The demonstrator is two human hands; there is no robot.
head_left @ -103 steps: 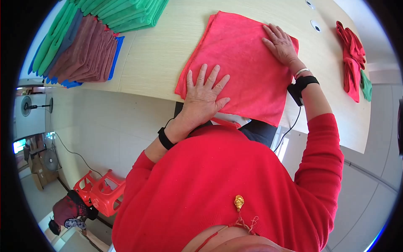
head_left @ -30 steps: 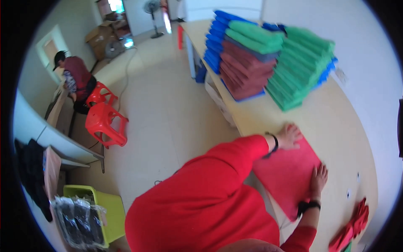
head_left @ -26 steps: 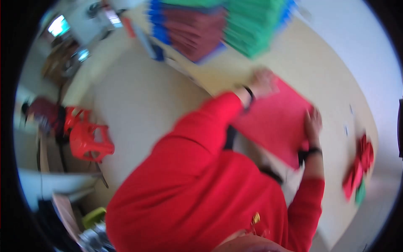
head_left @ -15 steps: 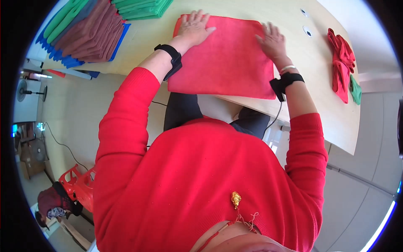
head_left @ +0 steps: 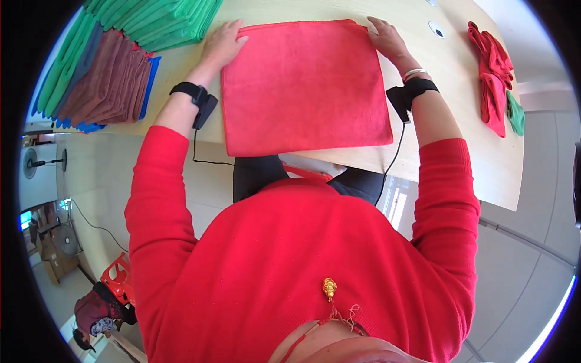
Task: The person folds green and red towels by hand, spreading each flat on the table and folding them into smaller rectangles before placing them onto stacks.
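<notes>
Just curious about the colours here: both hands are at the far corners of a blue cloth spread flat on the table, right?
Not quite. The cloth is red, not blue, as the head view shows. The left hand and right hand are indeed at its far corners, and it lies flat on the table.

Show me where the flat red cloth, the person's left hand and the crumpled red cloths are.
flat red cloth [head_left: 305,85], head view, its middle.
left hand [head_left: 224,42], head view, its back.
crumpled red cloths [head_left: 491,75], head view, pile's middle.

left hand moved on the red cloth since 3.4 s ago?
Yes. The left hand was flat near the red cloth's near edge, by the table's edge; it now sits at the cloth's far left corner, beside the green stack.
</notes>
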